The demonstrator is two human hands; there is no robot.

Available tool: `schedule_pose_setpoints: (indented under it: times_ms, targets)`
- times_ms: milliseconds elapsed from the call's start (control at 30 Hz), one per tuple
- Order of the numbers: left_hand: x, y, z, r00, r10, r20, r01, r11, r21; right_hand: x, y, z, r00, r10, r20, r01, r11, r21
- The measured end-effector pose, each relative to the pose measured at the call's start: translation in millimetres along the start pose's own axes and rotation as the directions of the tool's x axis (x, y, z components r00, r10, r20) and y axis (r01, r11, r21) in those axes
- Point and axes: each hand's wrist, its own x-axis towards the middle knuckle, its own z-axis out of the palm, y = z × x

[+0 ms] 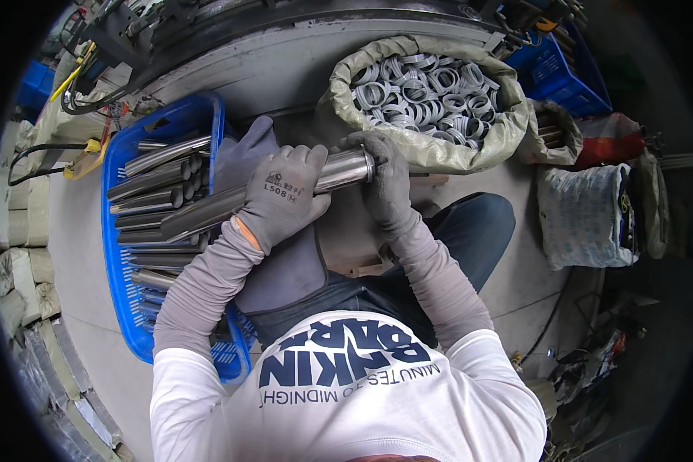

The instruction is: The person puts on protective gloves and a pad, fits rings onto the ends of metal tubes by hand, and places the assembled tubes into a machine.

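A long shiny metal tube (pixel 342 171) lies slanted across my lap, its right end higher. My left hand (pixel 285 196), in a grey glove, is wrapped round the tube's middle. Gloved in grey too, my right hand (pixel 387 183) closes over the tube's right end, where a thin metal ring (pixel 369 165) shows around the rim. The fingers partly hide that ring. Beneath the tube, a grey cloth (pixel 285 269) covers my left thigh. Left of me, a blue plastic basket (pixel 115 266) holds several similar tubes (pixel 150 192).
Ahead to the right stands a woven sack (pixel 439 158) full of metal rings (pixel 416 91). Beyond it are a blue crate (pixel 566 81), a smaller sack (pixel 568 146) and a white bundle (pixel 585 215). Machinery (pixel 162 38) runs along the far side; stacked packages (pixel 31 285) line the left.
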Motion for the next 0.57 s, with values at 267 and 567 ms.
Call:
schedule_pose_setpoints:
  times_ms: [267,567]
  targets:
    - [3.4,5.1,1.5,0.999,0.041,0.005,-0.041,0.999,0.031,-4.7,1.9,12.8,0.978,0.206,-0.041,-0.199,0.970,0.143]
    - [-11.1,26.0,-11.9,0.896,0.273,-0.350,-0.288,0.958,0.009,-10.9,40.9,12.1,0.994,-0.033,-0.105,0.042,0.996,0.083]
